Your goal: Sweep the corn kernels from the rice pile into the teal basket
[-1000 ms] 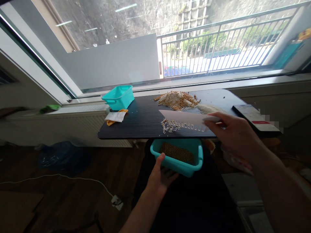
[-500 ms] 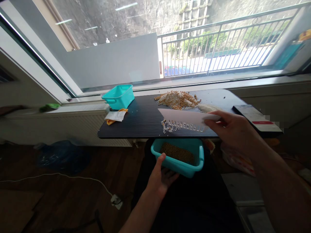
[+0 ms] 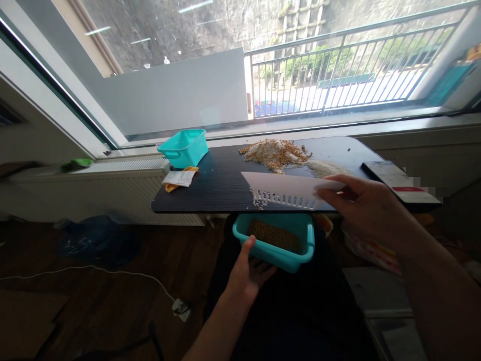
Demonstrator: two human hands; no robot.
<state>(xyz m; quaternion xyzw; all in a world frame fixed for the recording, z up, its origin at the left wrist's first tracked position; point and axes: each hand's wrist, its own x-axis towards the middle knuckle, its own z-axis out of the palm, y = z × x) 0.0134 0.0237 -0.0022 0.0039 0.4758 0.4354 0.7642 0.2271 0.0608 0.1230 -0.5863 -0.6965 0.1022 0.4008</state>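
My right hand (image 3: 355,200) pinches the right end of a white slotted plastic scraper (image 3: 281,185), held upright with its comb-like teeth down at the dark tabletop (image 3: 221,175). Behind the teeth lie small white pieces (image 3: 258,201), partly hidden by the scraper. With thumb over the rim and fingers beneath, my left hand (image 3: 248,273) grips a turquoise plastic bin (image 3: 280,250) below the table's front edge. Brown bean-like grains (image 3: 272,234) cover its bottom. Farther back on the table rests a mixed heap of tan beans and white grains (image 3: 276,153), beside a paler grain pile (image 3: 326,168).
A second turquoise bin (image 3: 184,149) stands at the table's back left, near a folded paper on an orange cloth (image 3: 180,178). On the right lies a flat box (image 3: 398,183). Window glass (image 3: 169,100) borders the far side. A power strip (image 3: 181,309) lies on the floor.
The scraper has shifted slightly left and toward me, covering more of the small white pieces. My left hand still grips the bin in nearly the same place.
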